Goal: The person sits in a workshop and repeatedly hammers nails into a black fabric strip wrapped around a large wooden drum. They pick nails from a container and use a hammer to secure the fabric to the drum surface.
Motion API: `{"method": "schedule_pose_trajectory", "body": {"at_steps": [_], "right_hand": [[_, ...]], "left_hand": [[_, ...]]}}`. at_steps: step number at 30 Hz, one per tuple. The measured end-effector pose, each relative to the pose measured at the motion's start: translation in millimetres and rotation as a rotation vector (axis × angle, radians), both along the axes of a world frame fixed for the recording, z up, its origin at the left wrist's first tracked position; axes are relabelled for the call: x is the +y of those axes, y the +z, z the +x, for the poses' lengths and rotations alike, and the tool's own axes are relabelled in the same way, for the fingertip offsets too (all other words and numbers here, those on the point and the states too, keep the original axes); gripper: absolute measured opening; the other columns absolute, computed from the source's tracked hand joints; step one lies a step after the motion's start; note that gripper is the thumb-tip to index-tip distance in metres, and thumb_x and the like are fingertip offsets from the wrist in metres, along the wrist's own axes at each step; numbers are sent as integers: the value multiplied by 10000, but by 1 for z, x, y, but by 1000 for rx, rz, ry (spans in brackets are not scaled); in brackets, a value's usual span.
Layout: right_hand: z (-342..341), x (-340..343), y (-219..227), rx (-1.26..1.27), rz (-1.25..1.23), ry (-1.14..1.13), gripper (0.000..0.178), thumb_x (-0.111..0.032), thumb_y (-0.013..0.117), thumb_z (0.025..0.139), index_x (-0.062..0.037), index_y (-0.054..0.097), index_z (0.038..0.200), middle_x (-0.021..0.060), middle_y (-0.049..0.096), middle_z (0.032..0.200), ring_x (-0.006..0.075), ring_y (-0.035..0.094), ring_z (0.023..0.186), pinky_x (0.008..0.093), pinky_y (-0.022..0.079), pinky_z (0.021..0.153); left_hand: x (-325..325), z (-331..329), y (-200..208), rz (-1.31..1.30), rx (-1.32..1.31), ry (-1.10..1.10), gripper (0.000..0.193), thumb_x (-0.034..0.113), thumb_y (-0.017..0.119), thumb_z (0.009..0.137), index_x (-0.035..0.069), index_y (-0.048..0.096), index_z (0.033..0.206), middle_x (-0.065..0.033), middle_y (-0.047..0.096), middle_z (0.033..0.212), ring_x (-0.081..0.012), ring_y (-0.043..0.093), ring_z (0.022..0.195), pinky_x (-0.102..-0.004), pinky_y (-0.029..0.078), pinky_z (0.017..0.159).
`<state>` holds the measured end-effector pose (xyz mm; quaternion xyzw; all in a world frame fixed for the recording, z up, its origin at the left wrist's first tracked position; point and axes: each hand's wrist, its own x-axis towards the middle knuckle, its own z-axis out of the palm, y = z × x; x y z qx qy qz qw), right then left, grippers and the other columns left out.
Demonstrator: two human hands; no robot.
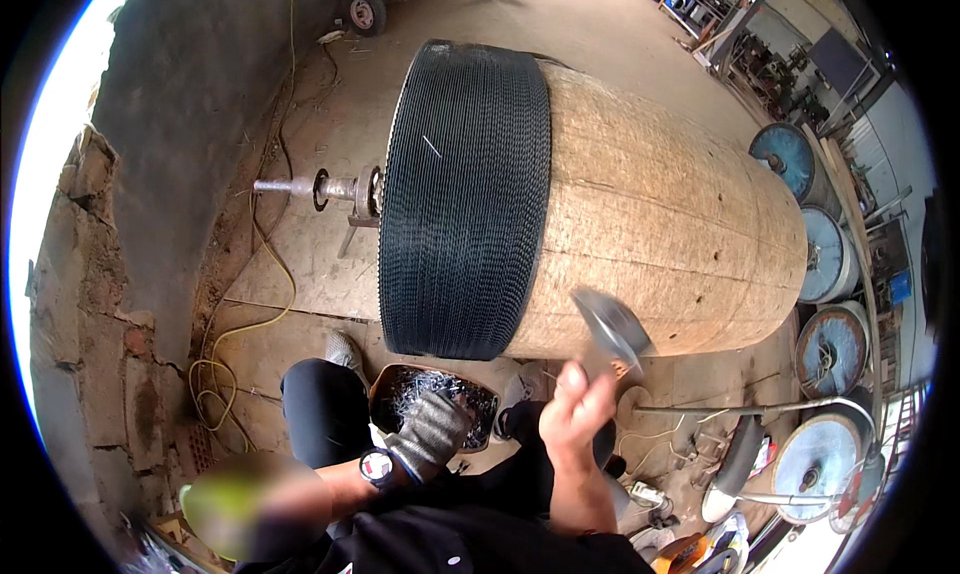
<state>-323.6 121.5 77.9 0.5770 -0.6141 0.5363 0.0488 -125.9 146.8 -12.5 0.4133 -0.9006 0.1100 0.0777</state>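
My right hand (578,414), bare, is wrapped round a hammer (612,326); its grey metal head is smeared by motion. The hammer is raised in front of a large wooden roller (660,214) lying crosswise. Dark, ridged strip material (465,204) covers the roller's left part in close rows. On my left hand (432,429) is a grey work glove, and a watch circles the wrist. This hand reaches into a brown-rimmed container (496,402) of loose metal nails (405,384). Its fingertips are hidden, so what they grip cannot be made out.
A metal shaft (290,186) sticks out from the roller's left end. Yellow cable (285,309) trails over the floor beside a rough wall (120,274). Several wheel-like drums (825,254) line the right side. A person's blurred head (265,509) shows at lower left.
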Motion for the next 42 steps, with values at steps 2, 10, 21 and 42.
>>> {"method": "schedule_pose_trajectory", "body": {"at_steps": [2,10,21,42], "right_hand": [[-4,0,6,50,-78,21,211,-211,579,1051,-3,572,1018,109,596,717,219,560,587,328,434,542],[-3,6,3,-96,-150,41,229,-196,574,1064,9,543,967,111,616,798,217,592,629,352,489,581],[-1,2,13,79,-42,-5,200,-188,587,1045,9,561,1033,194,587,731,353,601,577,426,484,532],[-10,-12,-16,98,314,-158,245,-186,663,1005,2,506,1000,269,627,706,512,626,640,559,479,543]], "left_hand": [[-2,3,10,48,62,-60,294,275,565,995,18,613,861,-133,567,649,-293,546,560,-432,398,460],[-65,2,91,41,476,-239,77,111,662,887,50,668,934,-84,591,819,-257,595,720,-413,486,615],[-195,6,133,-535,627,-138,511,24,708,729,82,637,1232,-115,604,1157,-344,616,1043,-500,516,897],[-206,10,138,-464,578,-65,664,-7,686,677,104,626,1330,-137,540,1223,-366,572,1082,-512,481,928]]}}
